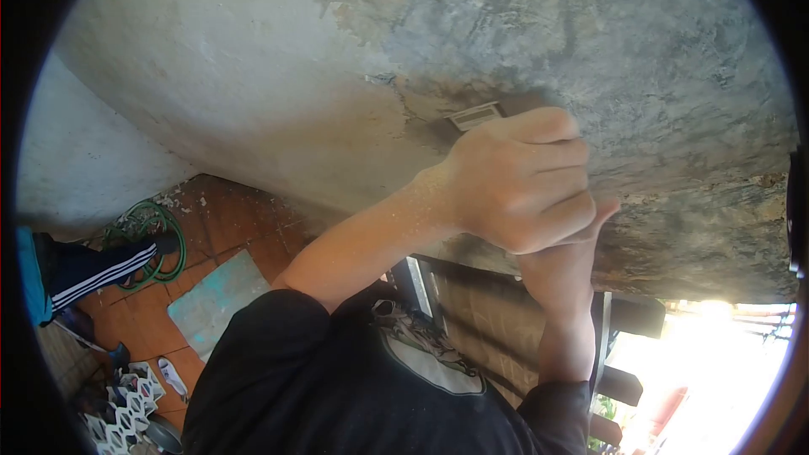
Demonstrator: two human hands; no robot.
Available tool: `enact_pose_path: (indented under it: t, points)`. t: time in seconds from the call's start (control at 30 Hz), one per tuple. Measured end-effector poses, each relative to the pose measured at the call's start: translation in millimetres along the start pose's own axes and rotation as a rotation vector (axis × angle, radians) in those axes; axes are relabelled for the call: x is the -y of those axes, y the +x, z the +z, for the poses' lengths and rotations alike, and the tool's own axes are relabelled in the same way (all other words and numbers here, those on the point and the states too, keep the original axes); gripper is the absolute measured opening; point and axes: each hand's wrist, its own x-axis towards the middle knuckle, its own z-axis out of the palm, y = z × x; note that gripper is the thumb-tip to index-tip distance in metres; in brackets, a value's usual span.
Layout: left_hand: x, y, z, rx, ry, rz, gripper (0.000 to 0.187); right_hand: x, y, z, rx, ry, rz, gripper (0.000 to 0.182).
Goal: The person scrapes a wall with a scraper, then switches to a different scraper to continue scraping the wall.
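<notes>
My left hand [531, 181] is closed in a fist, raised in front of the rough grey wall [590, 25]. Whatever it grips is hidden. Behind and below it, touching or overlapping it, is my right hand [560, 265]; its thumb sticks out to the right and its other fingers are hidden. Just beyond the left fist, a small rectangular thing with a pale frame [476, 116] shows against the wall, partly covered by the hand. I cannot tell whether it is fixed there or held. Pale dust specks the left forearm.
At the left, a person's leg in striped trousers [105, 274] is by a coiled green hose [173, 244]. A stained board [219, 303] lies on the tiled floor, near a slipper [172, 377] and a white rack [126, 409]. Wooden slats [619, 386] stand at the lower right.
</notes>
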Motion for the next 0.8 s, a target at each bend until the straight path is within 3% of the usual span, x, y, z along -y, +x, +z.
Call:
enact_pose_path:
  t: [0.17, 0.23, 0.33, 0.4, 0.47, 0.5, 0.53, 0.57, 0.67, 0.73, 0.77, 0.8]
  points:
    - [1.6, 1.6, 2.8, -0.057, 0.044, 0.021, 0.027, 0.1, 10.0, -0.6, -0.024, 0.132, -0.023, 0.023]
    - [3.7, 0.1, 0.7, -0.069, 0.081, 0.024, 0.026, -2.0, 12.4, 3.5, -0.044, 0.018, -0.16, 0.023]
    - [4.9, 3.5, -7.9, -0.062, 0.076, 0.027, 0.023, 5.8, 9.6, 2.7, -0.037, -0.026, -0.035, 0.023]
    - [0.9, 4.9, -8.7, -0.04, 0.038, 0.016, 0.021, 11.8, 3.2, -6.0, -0.031, -0.14, -0.103, 0.022]
    - [-3.0, 2.7, -0.7, -0.13, -0.091, 0.058, 0.018, 17.8, -6.6, -14.1, 0.183, -0.016, 0.322, 0.039]
    - [-2.8, 0.0, -2.7, -0.091, -0.086, 0.085, 0.016, 15.8, -11.6, -13.7, 0.17, -0.068, 0.187, 0.034]
    - [-3.4, -1.4, -1.8, -0.096, -0.071, 0.073, 0.016, 10.2, -15.4, -9.5, 0.188, -0.072, 0.178, 0.034]
    - [-3.6, -1.5, 0.4, -0.119, -0.061, 0.082, 0.016, 1.6, -19.0, -2.3, 0.157, -0.009, 0.206, 0.026]
    - [-2.4, -2.7, -1.9, -0.107, -0.047, 0.088, 0.017, -9.5, -26.1, 9.8, 0.096, 0.125, 0.283, 0.036]
    - [-3.2, -2.6, 2.4, -0.081, -0.05, 0.106, 0.017, -8.9, -20.4, 13.2, -0.013, -0.376, -0.077, 0.036]
    - [-8.6, -4.7, 7.0, -0.173, -0.049, 0.02, 0.018, -5.5, -13.0, 14.8, -0.02, -0.374, -0.075, 0.036]
    - [-11.9, -5.7, 10.5, -0.263, -0.051, -0.068, 0.02, 1.7, -3.0, 15.9, 0.052, 0.048, 0.117, 0.036]
